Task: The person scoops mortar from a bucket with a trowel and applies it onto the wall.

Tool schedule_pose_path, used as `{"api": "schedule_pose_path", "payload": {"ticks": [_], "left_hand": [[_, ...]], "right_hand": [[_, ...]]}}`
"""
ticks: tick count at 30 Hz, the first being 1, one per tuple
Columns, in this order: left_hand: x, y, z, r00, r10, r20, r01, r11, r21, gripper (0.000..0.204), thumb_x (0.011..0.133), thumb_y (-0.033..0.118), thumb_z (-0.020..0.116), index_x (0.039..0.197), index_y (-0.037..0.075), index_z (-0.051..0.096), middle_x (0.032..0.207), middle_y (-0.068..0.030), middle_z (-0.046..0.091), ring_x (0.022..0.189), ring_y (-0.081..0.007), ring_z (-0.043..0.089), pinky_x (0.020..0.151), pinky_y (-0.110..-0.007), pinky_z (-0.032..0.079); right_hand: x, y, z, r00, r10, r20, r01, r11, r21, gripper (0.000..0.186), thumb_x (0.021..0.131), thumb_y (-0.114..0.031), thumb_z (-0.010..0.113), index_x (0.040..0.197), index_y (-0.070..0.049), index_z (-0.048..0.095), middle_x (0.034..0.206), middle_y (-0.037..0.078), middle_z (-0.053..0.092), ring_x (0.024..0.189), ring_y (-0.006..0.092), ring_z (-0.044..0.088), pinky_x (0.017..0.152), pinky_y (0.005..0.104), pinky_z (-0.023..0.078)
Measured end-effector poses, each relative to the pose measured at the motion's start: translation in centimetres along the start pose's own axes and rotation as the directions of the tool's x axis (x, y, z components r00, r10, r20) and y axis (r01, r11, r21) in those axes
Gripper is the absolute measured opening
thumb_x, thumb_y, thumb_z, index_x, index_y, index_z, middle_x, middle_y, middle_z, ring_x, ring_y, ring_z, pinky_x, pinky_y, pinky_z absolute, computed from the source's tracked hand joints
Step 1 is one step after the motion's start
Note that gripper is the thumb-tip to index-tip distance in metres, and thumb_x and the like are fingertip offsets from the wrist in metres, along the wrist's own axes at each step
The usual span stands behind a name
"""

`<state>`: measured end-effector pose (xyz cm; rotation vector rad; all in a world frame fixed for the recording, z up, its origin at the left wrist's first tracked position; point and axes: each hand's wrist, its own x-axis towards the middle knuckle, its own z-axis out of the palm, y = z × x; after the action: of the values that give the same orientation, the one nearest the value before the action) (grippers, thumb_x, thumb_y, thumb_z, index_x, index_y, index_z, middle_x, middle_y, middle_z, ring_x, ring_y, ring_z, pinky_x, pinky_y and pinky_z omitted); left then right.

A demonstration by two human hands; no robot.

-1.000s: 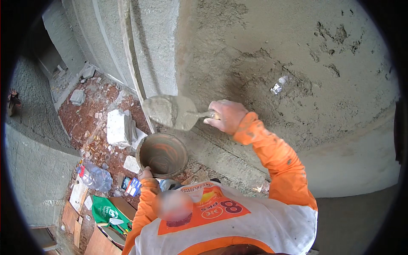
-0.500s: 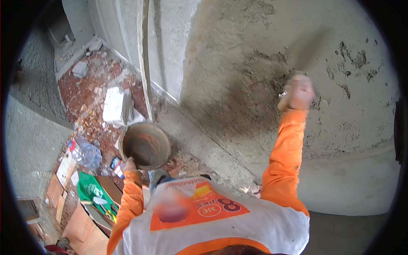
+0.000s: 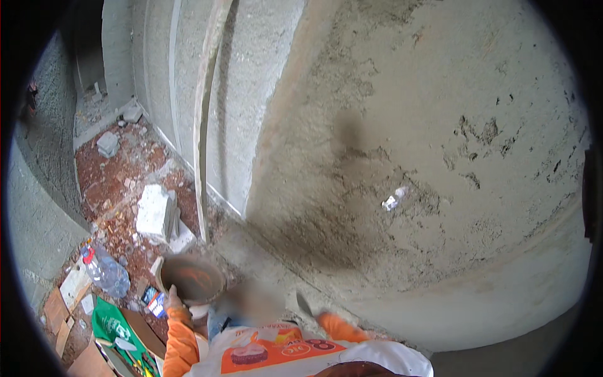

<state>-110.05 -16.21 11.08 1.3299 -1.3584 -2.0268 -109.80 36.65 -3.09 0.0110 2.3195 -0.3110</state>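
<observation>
My left hand (image 3: 173,300) is closed on the near rim of a round, mortar-stained bucket (image 3: 221,290), low in front of my body. Inside the bucket the bottom looks grey-brown with an orange-red streak. To its right, close to my waist, the dark narrow blade of a trowel (image 3: 304,305) points up from the end of my right sleeve. My right hand (image 3: 320,315) barely shows there, closed around the trowel, its fingers mostly hidden. Beyond both hands rises the grey plastered wall (image 3: 389,125), with a rough patch of mortar low on it.
A pale wooden batten (image 3: 202,132) leans against the wall. White blocks (image 3: 155,212) lie on reddish rubble at left, near a clear plastic bottle (image 3: 105,271). A green bag (image 3: 113,323) lies over cardboard at lower left. A small shiny spot (image 3: 394,198) shows on the wall.
My right hand has come down from the wall to near my waist, left of where it was. My left hand still grips the bucket. The view has shifted, with the wall lower in it.
</observation>
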Motion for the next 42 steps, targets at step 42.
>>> {"api": "schedule_pose_path", "payload": {"ticks": [42], "left_hand": [[-23.1,-28.1,-16.4,0.433,-0.612,-0.662,0.035,0.745,-0.666,0.058,0.067,0.045,0.064,0.113,0.010,0.051,0.108,-0.0112,0.055,0.088,-0.0278,0.056,0.065,-0.041,0.046]], "right_hand": [[18.1,-13.0,-5.2,0.839,-0.031,0.544,0.476,0.528,-0.703,0.063,0.070,-0.046,0.051,0.112,0.001,0.049,0.118,0.024,0.047,0.112,0.0355,0.043,0.091,0.0381,0.035]]}}
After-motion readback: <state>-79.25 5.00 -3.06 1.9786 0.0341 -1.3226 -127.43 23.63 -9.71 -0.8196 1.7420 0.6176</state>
